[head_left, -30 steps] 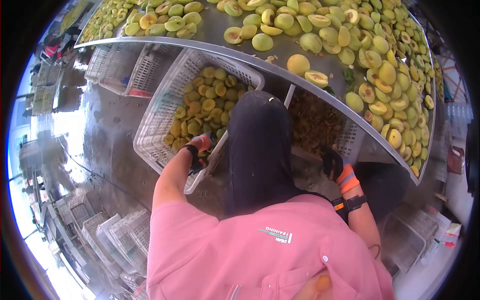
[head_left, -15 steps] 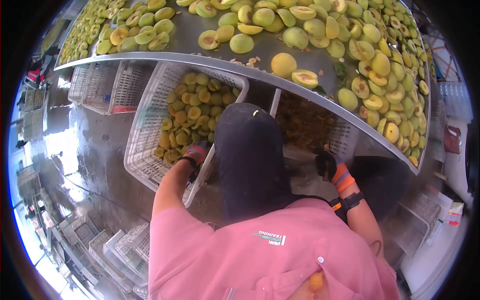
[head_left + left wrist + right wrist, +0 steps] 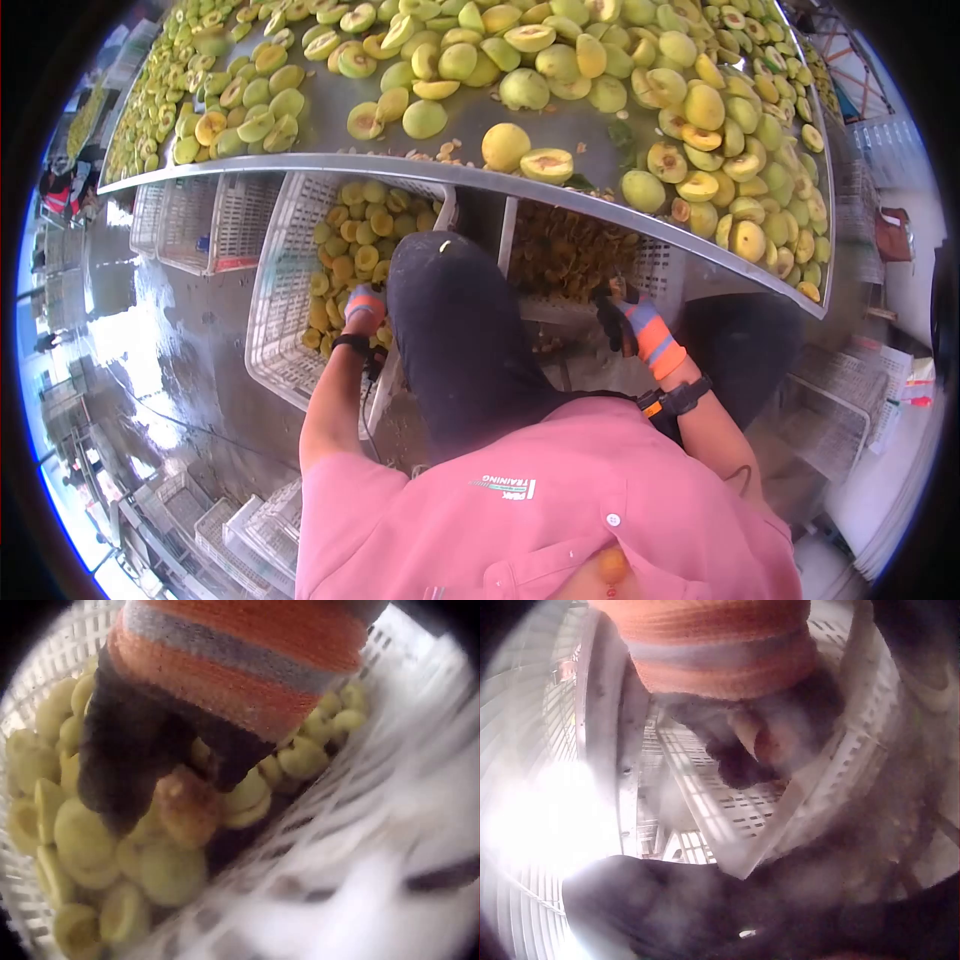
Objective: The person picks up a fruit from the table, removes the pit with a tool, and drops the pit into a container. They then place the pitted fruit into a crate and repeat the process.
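Observation:
My left hand (image 3: 364,308), in an orange-and-grey glove with dark fingers, reaches into a white slatted crate (image 3: 262,335) of halved green-yellow plums (image 3: 345,240). In the left wrist view, its curled fingers pinch a browned piece of plum (image 3: 187,806) above the other halves. My right hand (image 3: 640,325), gloved alike, is at the front of a crate of brown scraps (image 3: 570,255) under the table. Its fingers curl round a short tan thing with a rounded end (image 3: 774,744), like a wooden handle. The far end of that thing is hidden.
A metal table (image 3: 330,105) heaped with plum halves spans the front, its raised rim above both crates. My dark-trousered knee (image 3: 450,300) stands between the hands. More white crates (image 3: 240,225) are at left, and stacked crates (image 3: 235,540) lie behind.
The view has swung, so table and crates sit lower and further left. My left hand has moved further over the fruit in its crate. The right hand stays near the scrap crate, still gripping the tan thing.

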{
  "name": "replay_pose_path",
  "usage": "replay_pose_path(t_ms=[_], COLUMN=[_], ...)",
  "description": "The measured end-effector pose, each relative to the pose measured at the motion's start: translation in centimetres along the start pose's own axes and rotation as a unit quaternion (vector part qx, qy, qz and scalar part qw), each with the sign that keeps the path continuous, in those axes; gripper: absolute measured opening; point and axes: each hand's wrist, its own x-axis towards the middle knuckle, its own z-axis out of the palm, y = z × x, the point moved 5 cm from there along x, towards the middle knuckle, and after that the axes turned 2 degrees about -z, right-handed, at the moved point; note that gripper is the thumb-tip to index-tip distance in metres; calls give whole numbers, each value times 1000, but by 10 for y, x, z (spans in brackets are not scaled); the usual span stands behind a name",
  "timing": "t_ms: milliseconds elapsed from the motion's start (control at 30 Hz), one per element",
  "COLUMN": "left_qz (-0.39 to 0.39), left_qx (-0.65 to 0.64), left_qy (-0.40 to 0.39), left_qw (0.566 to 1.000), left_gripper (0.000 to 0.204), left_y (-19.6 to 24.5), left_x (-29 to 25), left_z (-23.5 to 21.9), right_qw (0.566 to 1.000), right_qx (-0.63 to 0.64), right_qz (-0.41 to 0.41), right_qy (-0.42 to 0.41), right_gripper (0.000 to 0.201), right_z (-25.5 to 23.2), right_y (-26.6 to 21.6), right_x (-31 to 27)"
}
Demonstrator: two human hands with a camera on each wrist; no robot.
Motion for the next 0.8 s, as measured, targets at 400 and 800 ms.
replay_pose_path(t_ms=[400, 800], left_qz=[404, 384], left_qx=[89, 296], left_qy=[121, -65], left_qw=[902, 872], left_gripper=[30, 50], left_y=[462, 543], left_x=[-201, -161], left_z=[-167, -124], right_qw=[962, 966], right_qx=[-95, -39], right_qz=[-219, -206], right_qy=[-133, -153], right_gripper=[12, 14], right_z=[83, 43], right_y=[-139, -109], right_x=[-119, -102])
